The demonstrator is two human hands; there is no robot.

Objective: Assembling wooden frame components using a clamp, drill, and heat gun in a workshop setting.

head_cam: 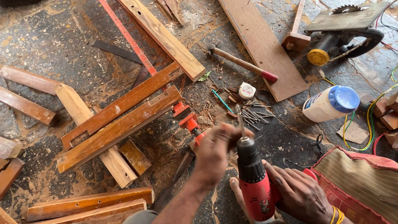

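Right hand (pixel 300 195) wraps the red drill (pixel 257 186), left hand (pixel 215 151) pinches its bit (pixel 240 120). White glue bottle (pixel 329 103), blue cap, lies beyond near the nails (pixel 253 113).

Woodworking workshop: sawdust, planks (pixel 166 39), hammer (pixel 242 63)

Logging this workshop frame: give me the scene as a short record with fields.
Setting: stone floor strewn with sawdust
Left hand: left hand at the bit of the drill, fingers around the chuck
Right hand: right hand grips the red drill, bit pointing up
Near the hands: loose nails, tape measure, hammer, red clamp
Wood: grooved wooden rails crossed over planks
Right side: white jar with blue lid, circular saw, coloured wires
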